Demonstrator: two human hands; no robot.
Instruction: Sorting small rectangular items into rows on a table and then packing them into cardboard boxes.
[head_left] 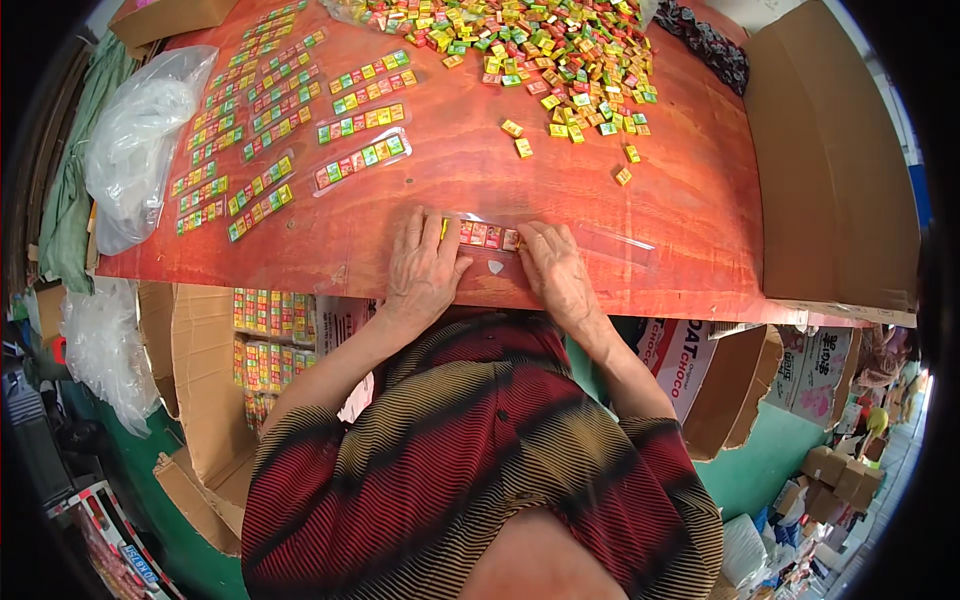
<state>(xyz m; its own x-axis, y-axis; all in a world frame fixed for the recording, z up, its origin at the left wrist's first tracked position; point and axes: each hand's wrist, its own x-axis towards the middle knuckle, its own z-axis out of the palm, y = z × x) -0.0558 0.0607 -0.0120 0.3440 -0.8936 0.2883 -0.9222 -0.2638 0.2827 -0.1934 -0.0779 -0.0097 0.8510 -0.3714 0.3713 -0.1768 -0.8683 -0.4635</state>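
Red table, hands near edge, room beyond

1. Right: beyond the clear plastic strip beside my right hand, bare red tabletop runs to an upright cardboard wall.
2. Far: a heap of small boxes blocks my reach, loose ones scattered nearer.
3. Left: rows of filled strips and a plastic bag crowd the table.
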